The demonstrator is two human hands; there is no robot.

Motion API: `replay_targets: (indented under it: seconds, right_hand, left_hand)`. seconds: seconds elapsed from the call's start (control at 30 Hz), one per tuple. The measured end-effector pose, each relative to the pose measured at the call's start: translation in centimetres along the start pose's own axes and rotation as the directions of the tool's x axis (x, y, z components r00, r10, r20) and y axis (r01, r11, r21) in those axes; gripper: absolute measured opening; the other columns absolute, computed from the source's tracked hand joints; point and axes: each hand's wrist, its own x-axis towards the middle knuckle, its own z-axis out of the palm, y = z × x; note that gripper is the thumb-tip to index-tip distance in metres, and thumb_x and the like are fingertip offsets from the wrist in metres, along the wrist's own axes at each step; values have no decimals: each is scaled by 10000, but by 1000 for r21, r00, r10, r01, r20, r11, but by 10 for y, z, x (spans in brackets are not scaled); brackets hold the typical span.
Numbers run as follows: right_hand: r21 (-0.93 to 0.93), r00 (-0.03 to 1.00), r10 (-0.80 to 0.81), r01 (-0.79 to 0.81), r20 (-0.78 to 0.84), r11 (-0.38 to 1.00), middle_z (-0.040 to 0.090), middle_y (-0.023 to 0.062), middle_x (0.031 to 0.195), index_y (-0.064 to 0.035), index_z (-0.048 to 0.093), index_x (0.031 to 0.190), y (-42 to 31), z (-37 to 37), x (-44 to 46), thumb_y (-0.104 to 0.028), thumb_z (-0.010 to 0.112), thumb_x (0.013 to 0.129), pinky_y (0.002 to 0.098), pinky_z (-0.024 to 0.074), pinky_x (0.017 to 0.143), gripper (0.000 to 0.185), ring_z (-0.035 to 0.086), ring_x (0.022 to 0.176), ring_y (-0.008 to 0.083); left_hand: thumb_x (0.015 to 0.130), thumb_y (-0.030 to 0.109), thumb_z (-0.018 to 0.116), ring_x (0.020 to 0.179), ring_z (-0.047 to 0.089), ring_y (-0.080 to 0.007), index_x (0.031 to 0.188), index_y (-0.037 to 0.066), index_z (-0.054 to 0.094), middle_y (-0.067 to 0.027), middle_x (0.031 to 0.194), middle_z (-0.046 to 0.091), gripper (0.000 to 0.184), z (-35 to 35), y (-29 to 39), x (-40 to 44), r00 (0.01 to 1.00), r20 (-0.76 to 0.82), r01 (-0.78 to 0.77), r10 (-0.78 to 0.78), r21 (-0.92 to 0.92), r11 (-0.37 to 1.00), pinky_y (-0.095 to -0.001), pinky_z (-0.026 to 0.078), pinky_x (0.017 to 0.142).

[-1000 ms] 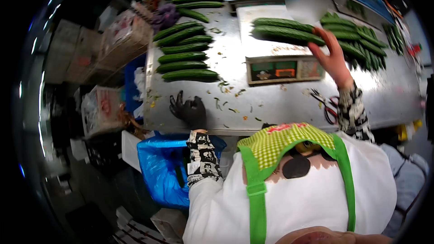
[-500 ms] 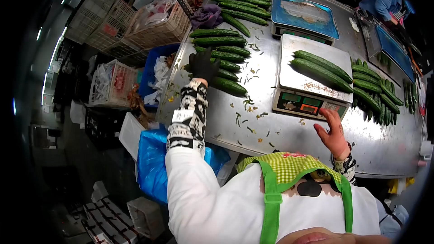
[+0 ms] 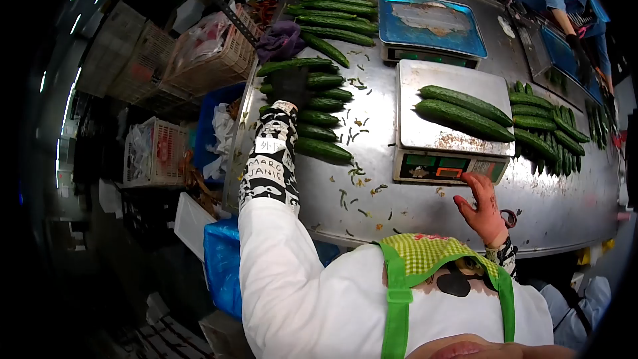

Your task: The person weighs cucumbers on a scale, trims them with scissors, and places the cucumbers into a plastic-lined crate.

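Taking the white-topped metal weighing scale (image 3: 452,76) as the clock's centre, the row of long dark-green ridged cucumbers (image 3: 320,118) lies at nine o'clock on the silvery metal desk (image 3: 399,209), and the black-gloved left hand (image 3: 289,86) is over its upper part. Its fingers merge into the dark, so I cannot tell how far they are bent or whether they have hold of a cucumber. The bare right hand (image 3: 484,209), just short of six o'clock, has its fingers spread and lightly curved, with nothing in them, close to the scale's front panel. Picking here would probably go best with the fingers wrapped round one cucumber's middle and a straight lift, so that its close neighbours do not roll. Two more cucumbers (image 3: 465,119) rest side by side on the scale, their right ends at its edge; the right hand had better keep off the scale, lest it sway the reading. The patterned black-and-white sleeve (image 3: 269,159) hides several left ends in the row. A crumpled purple cloth (image 3: 279,41) at ten o'clock sits just beyond the row, green scraps (image 3: 359,171) litter the desk at eight, a blue-trayed scale (image 3: 465,36) stands at twelve, and a cucumber pile (image 3: 535,123) crowds three o'clock.
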Motion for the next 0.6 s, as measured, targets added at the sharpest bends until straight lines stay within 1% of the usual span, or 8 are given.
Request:
replay_targets:
  seconds: [0.07,0.1,0.2,0.3,0.37,0.47,0.53,0.6]
  right_hand:
    - [8,1000,-8,8,26,1000,589,169,1236,-28,557,1303,-5,1,4,-83,769,801,438,439,1004,548,544,1149,388]
    - [7,999,-11,11,40,1000,582,171,1248,-27,556,1305,-9,2,7,-70,761,808,436,437,1010,539,537,1165,391]
    - [25,999,-5,4,40,1000,580,173,1253,-33,565,1306,-30,-8,14,-100,763,824,436,433,1020,525,535,1179,387]
    - [35,998,-62,61,23,998,592,159,1213,-43,571,1296,-24,-4,8,-131,768,825,442,446,983,518,548,1142,371]
    - [29,994,-106,105,13,994,602,150,1186,-50,572,1289,-22,0,4,-159,766,827,446,455,947,513,561,1108,357]
    - [68,994,-114,113,4,991,602,149,1171,-49,573,1292,-22,3,3,-157,764,828,440,463,927,514,564,1096,351]
    - [15,982,-165,167,-88,986,598,150,1176,-52,561,1310,-22,-4,10,-172,775,816,437,464,934,551,566,1087,353]
    - [-69,966,-196,187,-166,980,596,153,1186,-54,551,1323,-15,-13,24,-182,781,807,436,460,948,579,563,1091,356]
  left_hand:
    - [763,415,779,1126,588,-350,1275,124,593,-145,1175,636,617,-2,-4,-12,999,42,18,-19,18,1000,-530,427,1019]
    - [761,414,778,1116,589,-348,1269,124,595,-143,1164,635,612,4,-10,-13,1000,-8,12,-12,6,1000,-529,425,1023]
    - [755,409,776,1085,593,-342,1249,124,599,-138,1130,631,597,34,-28,-18,944,-325,-101,63,-100,990,-524,419,1038]
    - [749,404,775,1054,597,-337,1230,123,604,-133,1097,627,583,43,-29,-16,781,-613,-265,124,-144,954,-520,413,1052]
    - [745,401,774,1033,599,-333,1217,123,607,-129,1074,624,573,37,-23,-24,703,-691,-316,168,-91,945,-517,409,1062]
    - [780,313,731,947,607,-333,1178,114,614,-125,1023,623,460,-42,29,-72,717,-644,-321,267,35,946,-551,362,1112]
    - [811,221,676,896,608,-306,1128,117,628,-105,931,624,337,-70,68,-113,787,-530,-377,316,-7,926,-587,324,1136]
    - [818,182,671,869,603,-318,1108,106,642,-106,898,626,301,-69,103,-148,706,-579,-517,408,-27,856,-601,355,1101]
